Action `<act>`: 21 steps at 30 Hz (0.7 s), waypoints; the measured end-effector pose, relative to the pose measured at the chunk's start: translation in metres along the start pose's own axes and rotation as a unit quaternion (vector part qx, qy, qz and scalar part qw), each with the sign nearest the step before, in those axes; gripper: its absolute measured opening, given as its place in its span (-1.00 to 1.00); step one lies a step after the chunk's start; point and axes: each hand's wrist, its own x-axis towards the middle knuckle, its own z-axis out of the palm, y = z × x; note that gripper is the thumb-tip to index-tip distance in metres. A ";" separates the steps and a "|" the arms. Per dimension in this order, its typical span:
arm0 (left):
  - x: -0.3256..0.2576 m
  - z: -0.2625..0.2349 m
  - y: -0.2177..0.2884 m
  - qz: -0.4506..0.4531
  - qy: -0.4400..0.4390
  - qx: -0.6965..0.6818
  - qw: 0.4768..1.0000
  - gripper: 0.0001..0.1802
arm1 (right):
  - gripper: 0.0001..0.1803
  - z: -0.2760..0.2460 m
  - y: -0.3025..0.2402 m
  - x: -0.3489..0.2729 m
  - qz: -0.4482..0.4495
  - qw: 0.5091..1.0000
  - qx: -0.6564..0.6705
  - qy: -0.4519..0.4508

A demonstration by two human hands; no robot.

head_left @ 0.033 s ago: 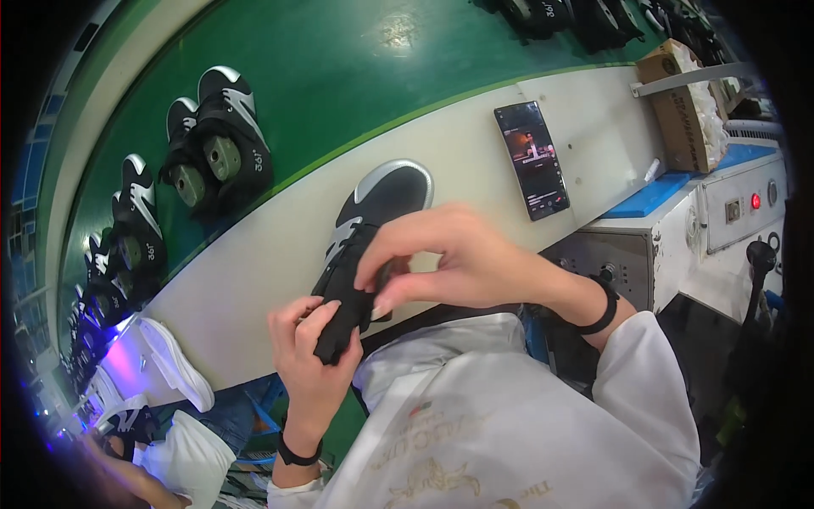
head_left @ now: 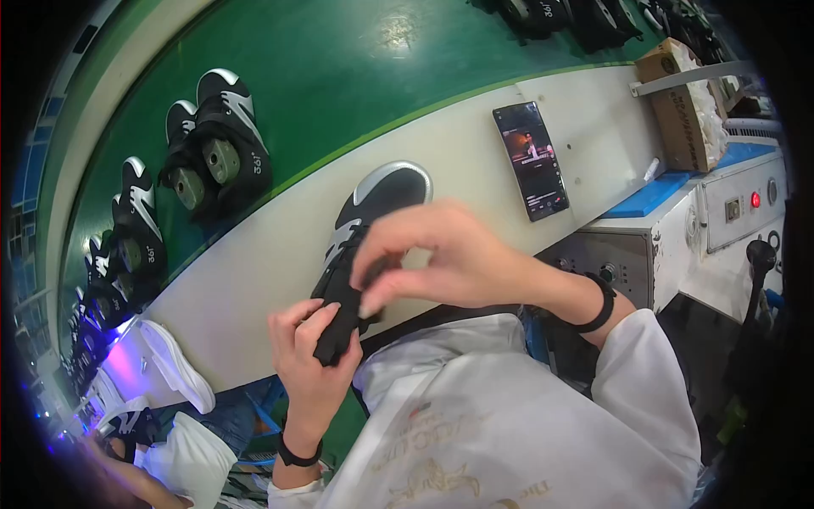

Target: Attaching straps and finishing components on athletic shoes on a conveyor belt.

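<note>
Steadying a black-and-silver sneaker [head_left: 373, 200] over the bench [head_left: 246, 280], toe toward one o'clock, the left hand [head_left: 312, 369] clasps its heel [head_left: 337, 329]; the right hand [head_left: 449, 254] curls, pinch indiscernible, apparently adjusting the upper, which next calls for firm support.

A silver-trimmed black shoe [head_left: 377, 204] at the white table's [head_left: 254, 271] near edge; green surface [head_left: 339, 85] along the far edge.
</note>
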 end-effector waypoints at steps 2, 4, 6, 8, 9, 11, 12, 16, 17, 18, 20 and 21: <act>-0.003 -0.002 -0.003 0.020 -0.012 0.011 1.000 -0.45 | -0.73 0.011 0.003 0.022 0.038 0.997 -0.059 0.040; -0.004 -0.004 -0.006 0.041 -0.023 0.021 0.999 -0.47 | -0.74 0.025 0.013 0.053 0.055 0.996 -0.076 0.005; -0.002 -0.003 -0.009 0.077 -0.037 0.016 0.996 -0.49 | -0.76 0.042 0.040 0.072 0.072 0.992 -0.088 -0.056; 0.003 0.000 -0.013 0.080 -0.035 0.005 0.996 -0.49 | -0.77 0.049 0.063 0.082 0.092 0.987 -0.093 -0.096; 0.003 0.000 -0.014 0.078 -0.034 -0.004 0.996 -0.48 | -0.76 0.051 0.068 0.085 0.118 0.976 -0.113 -0.141; 0.006 -0.001 -0.008 0.068 -0.034 -0.016 0.997 -0.50 | -0.76 0.056 0.073 0.090 0.144 0.961 -0.134 -0.195; 0.007 -0.001 -0.005 0.063 -0.038 -0.029 0.997 -0.51 | -0.76 0.058 0.075 0.091 0.158 0.950 -0.158 -0.218; 0.010 0.002 -0.004 0.052 -0.023 -0.042 0.998 -0.56 | -0.79 0.060 0.075 0.097 0.164 0.928 -0.202 -0.266; 0.010 0.004 -0.004 0.041 -0.017 -0.039 0.998 -0.57 | -0.79 0.062 0.076 0.098 0.162 0.928 -0.204 -0.265; 0.009 0.006 -0.003 0.029 -0.010 -0.037 0.999 -0.59 | -0.81 0.066 0.079 0.099 0.168 0.924 -0.219 -0.265; 0.010 0.008 0.002 0.021 -0.001 -0.035 0.999 -0.60 | -0.82 0.075 0.086 0.103 0.172 0.920 -0.235 -0.262; 0.010 0.009 0.006 0.010 0.005 -0.033 0.999 -0.61 | -0.83 0.081 0.092 0.105 0.153 0.891 -0.316 -0.287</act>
